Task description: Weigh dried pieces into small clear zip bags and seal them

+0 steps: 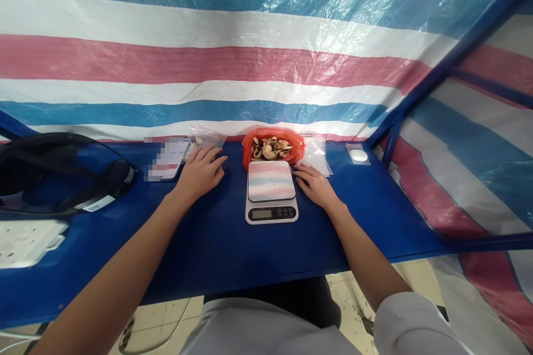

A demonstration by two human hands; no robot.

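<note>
In the head view my left hand (202, 171) rests with fingers apart on the near edge of a clear plastic bag (214, 137) with pale pieces in it. My right hand (313, 182) lies flat at the right side of a kitchen scale (272, 188), fingertips close to its plate. Behind that hand is a stack of clear, flat plastic bags (317, 155). The scale has a shiny plate with nothing on it, and its display looks blank. Directly behind it sits an open red plastic bag (297, 147) filled with dried brown and cream slices (270, 150).
A phone (171, 158) lies left of my left hand. Further left are a black headset (120, 177) and a white power strip (31, 241). A white round object (358, 155) lies at the right on the blue table (233, 255). Striped sheeting (208, 61) hangs behind.
</note>
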